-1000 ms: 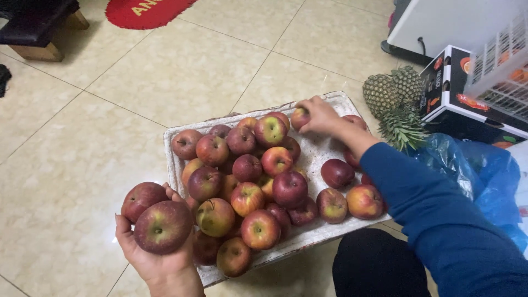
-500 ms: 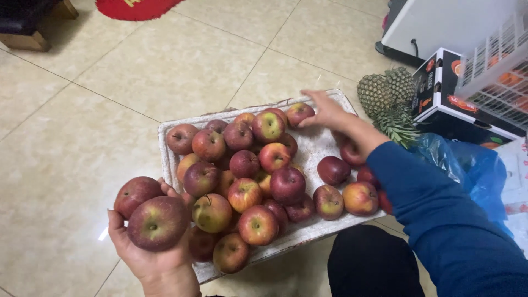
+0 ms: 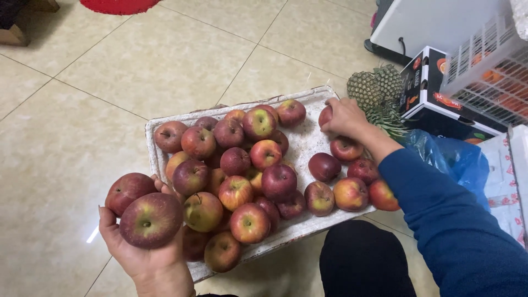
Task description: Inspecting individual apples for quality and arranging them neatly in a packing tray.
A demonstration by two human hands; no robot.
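Nearest the camera, two large red apples [image 3: 140, 212] are cradled in the upturned left hand [image 3: 146, 256], its fingers curled up under and around them; they are held just off the near-left corner of the white foam tray [image 3: 308, 140]. With two apples balanced on one palm, a slip could be caused by any tilt of the wrist, and bruising on the tiled floor [image 3: 71, 126] would be likely. In the tray, many apples are heaped on the left side and fewer lie apart on the right. At the far right edge, a small red apple [image 3: 325, 116] is gripped by the right hand [image 3: 346, 118], fingers closed over it. Neighbouring apples could be knocked over the low rim by the sleeve. Beyond, pineapples [image 3: 377, 91] and a dark carton [image 3: 434, 93] are seen.
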